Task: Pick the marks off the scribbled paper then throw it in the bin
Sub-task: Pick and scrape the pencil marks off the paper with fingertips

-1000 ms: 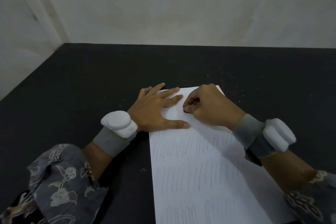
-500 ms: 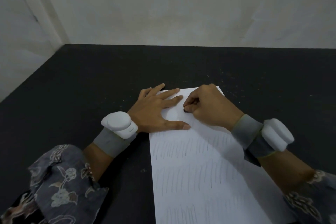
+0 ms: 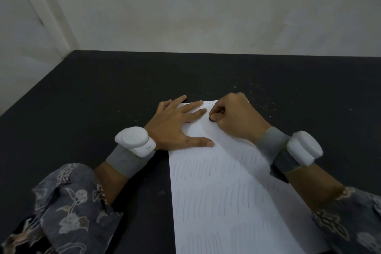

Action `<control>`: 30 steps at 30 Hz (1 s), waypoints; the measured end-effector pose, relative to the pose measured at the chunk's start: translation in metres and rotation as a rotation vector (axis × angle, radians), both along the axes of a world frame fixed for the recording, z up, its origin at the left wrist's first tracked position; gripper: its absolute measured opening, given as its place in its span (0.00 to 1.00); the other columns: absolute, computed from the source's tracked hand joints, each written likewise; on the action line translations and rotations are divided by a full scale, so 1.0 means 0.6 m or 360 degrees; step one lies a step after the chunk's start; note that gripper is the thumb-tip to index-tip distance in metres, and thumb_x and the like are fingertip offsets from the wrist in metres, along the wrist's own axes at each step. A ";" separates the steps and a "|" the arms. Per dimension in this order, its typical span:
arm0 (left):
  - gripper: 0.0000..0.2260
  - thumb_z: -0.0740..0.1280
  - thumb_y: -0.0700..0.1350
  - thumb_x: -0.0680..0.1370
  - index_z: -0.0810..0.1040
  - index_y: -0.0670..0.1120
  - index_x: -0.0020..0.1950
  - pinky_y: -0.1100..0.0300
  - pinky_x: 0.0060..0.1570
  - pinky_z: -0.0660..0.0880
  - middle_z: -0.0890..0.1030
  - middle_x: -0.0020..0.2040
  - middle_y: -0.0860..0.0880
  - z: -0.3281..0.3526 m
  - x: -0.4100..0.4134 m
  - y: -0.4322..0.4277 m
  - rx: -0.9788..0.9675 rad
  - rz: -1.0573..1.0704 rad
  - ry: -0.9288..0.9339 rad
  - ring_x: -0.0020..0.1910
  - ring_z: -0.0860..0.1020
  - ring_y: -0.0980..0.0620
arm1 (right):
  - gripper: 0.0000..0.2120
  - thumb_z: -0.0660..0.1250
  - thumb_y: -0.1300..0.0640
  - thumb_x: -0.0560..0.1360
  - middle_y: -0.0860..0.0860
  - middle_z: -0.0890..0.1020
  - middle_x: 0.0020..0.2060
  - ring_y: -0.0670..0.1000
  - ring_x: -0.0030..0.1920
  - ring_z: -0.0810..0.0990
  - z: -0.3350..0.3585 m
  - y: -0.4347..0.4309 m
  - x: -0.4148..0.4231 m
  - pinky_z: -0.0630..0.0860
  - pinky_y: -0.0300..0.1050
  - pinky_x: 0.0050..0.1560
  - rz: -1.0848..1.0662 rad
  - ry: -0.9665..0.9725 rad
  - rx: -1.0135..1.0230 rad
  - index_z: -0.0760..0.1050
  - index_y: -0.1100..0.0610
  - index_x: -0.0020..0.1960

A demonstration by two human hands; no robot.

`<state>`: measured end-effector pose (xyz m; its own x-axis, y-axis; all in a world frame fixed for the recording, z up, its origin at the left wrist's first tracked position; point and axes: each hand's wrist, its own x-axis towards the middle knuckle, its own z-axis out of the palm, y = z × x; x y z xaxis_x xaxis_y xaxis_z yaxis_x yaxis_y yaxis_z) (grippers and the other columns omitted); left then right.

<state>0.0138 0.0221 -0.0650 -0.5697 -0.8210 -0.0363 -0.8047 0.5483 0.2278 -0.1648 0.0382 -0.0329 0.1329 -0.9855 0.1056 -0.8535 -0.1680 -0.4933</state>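
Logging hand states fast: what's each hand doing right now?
Left hand: open, fingers flat, pressing the paper.
Right hand: fingers curled, pinching a small dark thing against the paper; likely an eraser, too small to tell.

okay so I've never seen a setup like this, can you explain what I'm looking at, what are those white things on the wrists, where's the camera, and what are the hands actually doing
There is no machine here, only a person working with bare hands. The single picture comes from a camera worn on the person's head, looking forward and down, so you see their own arms reaching away from you.

The white rounded units are strapped to each wrist on grey bands; the picture does not show what they do.

On the black table lies a white sheet of paper covered with rows of pencil scribbles. The left hand lies flat with spread fingers on the sheet's far left corner, pressing it down. The right hand is curled, its fingertips pinching a small dark thing against the paper, perhaps an eraser. Light crumbs are scattered on the table beyond. No bin is in view.
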 end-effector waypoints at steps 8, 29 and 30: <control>0.48 0.45 0.80 0.59 0.52 0.63 0.77 0.51 0.72 0.37 0.47 0.78 0.63 0.001 0.000 -0.001 0.0013 0.0005 -0.0012 0.77 0.43 0.54 | 0.06 0.68 0.62 0.74 0.52 0.83 0.44 0.47 0.42 0.80 0.010 0.000 -0.003 0.76 0.37 0.43 -0.0069 -0.0070 0.0106 0.83 0.60 0.49; 0.47 0.48 0.80 0.62 0.49 0.61 0.78 0.51 0.73 0.37 0.46 0.78 0.62 0.008 0.001 0.004 0.0047 -0.0020 -0.0056 0.77 0.41 0.54 | 0.08 0.60 0.64 0.78 0.62 0.81 0.54 0.56 0.53 0.82 0.030 0.001 -0.030 0.80 0.47 0.53 -0.0174 -0.1894 0.0858 0.77 0.63 0.53; 0.48 0.49 0.79 0.62 0.49 0.60 0.78 0.51 0.73 0.37 0.45 0.78 0.63 0.008 0.000 0.004 0.0059 -0.0013 -0.0065 0.77 0.41 0.55 | 0.08 0.60 0.63 0.79 0.61 0.80 0.55 0.56 0.54 0.81 0.028 -0.001 -0.033 0.79 0.48 0.55 -0.0238 -0.1925 0.0755 0.77 0.62 0.54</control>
